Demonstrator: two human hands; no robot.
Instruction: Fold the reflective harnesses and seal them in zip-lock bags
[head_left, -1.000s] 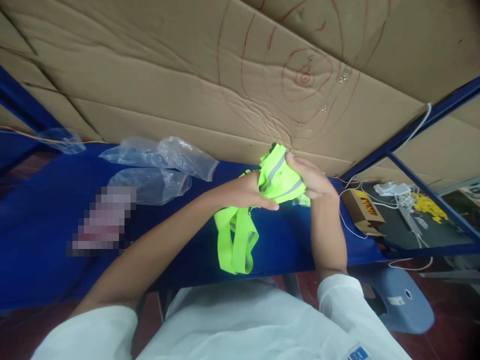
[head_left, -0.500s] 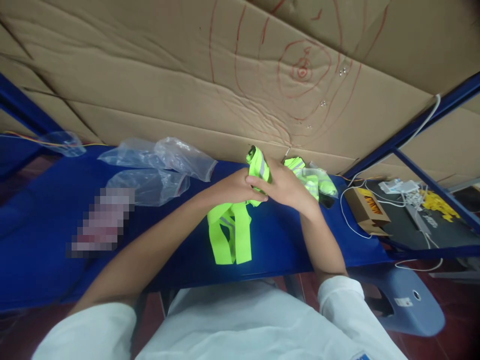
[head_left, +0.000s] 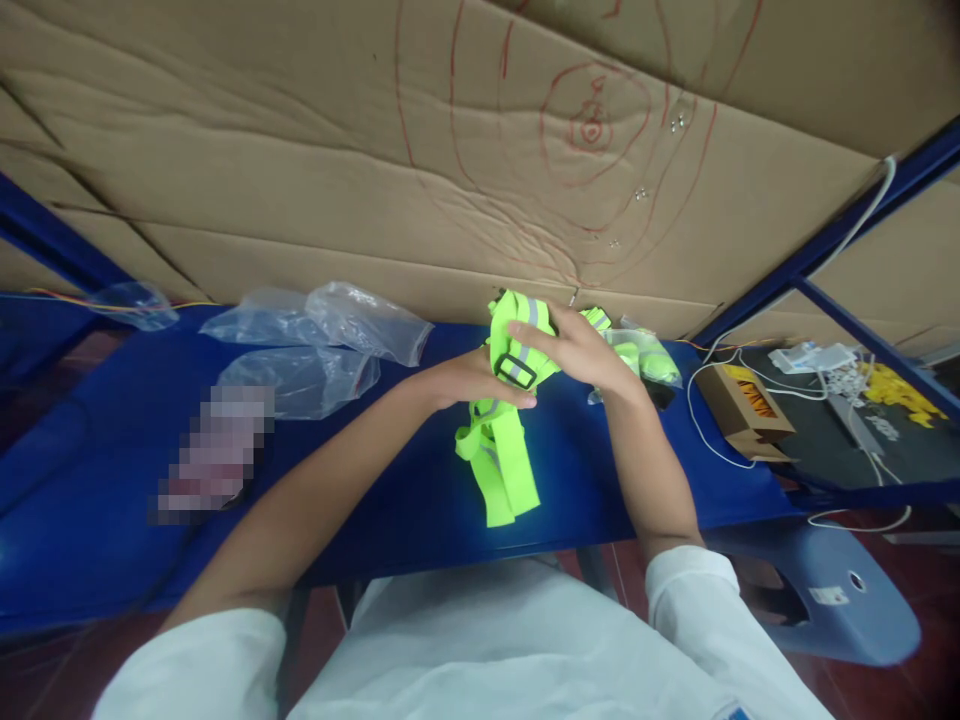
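A neon-yellow reflective strap [head_left: 501,462] with grey stripes is bunched between my two hands, above the blue table. Its upper part is a wound bundle with a black buckle facing me, and loose ends hang below toward the table's front. My left hand [head_left: 469,380] supports the bundle from below and the left, its fingers partly hidden behind the strap. From the right, my right hand [head_left: 574,345] grips the bundle, thumb laid across its front. Just beyond the right hand lie more neon straps [head_left: 651,360], some in a clear bag.
Clear plastic bags [head_left: 315,340] lie left on the blue table [head_left: 397,490], near a blurred-out item [head_left: 217,450]. A cardboard wall [head_left: 300,190] rises behind. At right are an open carton [head_left: 742,410], white cables, yellow pieces [head_left: 900,390] and a blue plastic stool [head_left: 847,590].
The strap bundle has turned in my hands, so a black buckle now faces me. The hanging ends have swung right, and my right thumb has moved up across the bundle.
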